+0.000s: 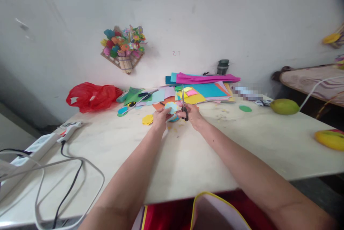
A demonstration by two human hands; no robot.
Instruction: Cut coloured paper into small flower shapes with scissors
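Over the middle of the table my left hand (160,118) is closed on a small light blue paper piece (171,106) with a curved edge. Close on its right, my right hand (194,116) grips a pair of scissors (184,109) by the dark handles, the blades pointing up and away from me. The blades stand beside the paper; whether they touch it I cannot tell. Left of my left hand lies a yellow flower-shaped paper cutout (147,120). Below my hands a blue round thing (174,118) is partly hidden, with small yellow scraps around it.
Coloured paper sheets (211,92) are piled along the wall, with a second pair of scissors (145,95) on their left. A red plastic bag (94,97) lies back left. A power strip (40,145) and loose cables occupy the left; a green mango (285,106) sits right.
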